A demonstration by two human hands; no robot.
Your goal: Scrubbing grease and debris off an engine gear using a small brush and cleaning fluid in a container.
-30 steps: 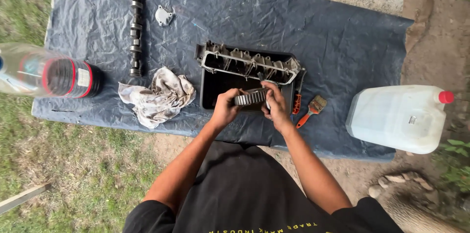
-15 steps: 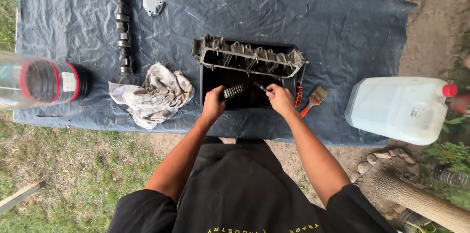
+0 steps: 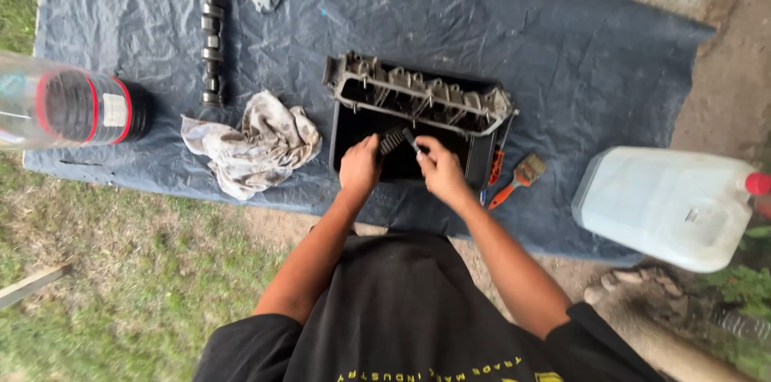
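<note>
Blue tarpaulin groundsheet (image 3: 562, 53): left hand (image 3: 359, 167) grips a small dark ribbed part (image 3: 391, 141); right hand (image 3: 440, 171) pinches a thin tool (image 3: 410, 139) above the black rectangular tray (image 3: 480, 163).

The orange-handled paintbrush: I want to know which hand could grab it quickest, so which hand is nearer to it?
Right. The right hand is over the black tray, just left of the paintbrush; the left hand is farther left, beyond it.

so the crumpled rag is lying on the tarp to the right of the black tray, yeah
Not quite: the head view shows the crumpled rag lying on the tarp to the left of the black tray, not the right.
</note>
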